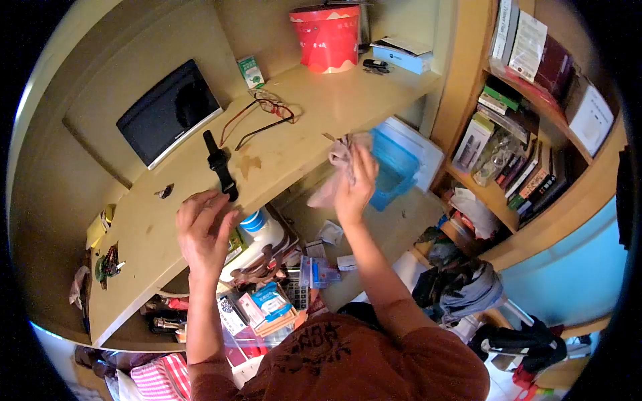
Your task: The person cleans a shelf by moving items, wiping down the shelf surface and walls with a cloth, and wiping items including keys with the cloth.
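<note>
My right hand (356,184) is closed on a crumpled pinkish-grey cloth (342,160), which hangs over the shelf's front edge at the centre. My left hand (206,224) is raised at the edge of the wooden shelf (150,227), its fingers curled but apart, with no object visible in it. Just beyond its fingertips lies a black smartwatch (219,160) with its strap laid out straight. Farther back, a pair of red and dark glasses (267,110) rests on the shelf near a brownish stain (249,166).
A dark screen device (168,112) leans at the back left. Along the back stand a green-white box (251,71), a red bucket (326,39) and a blue box (402,57). Bookshelves (511,200) rise at right. Below are a blue plastic container (394,167) and piled packets (271,304).
</note>
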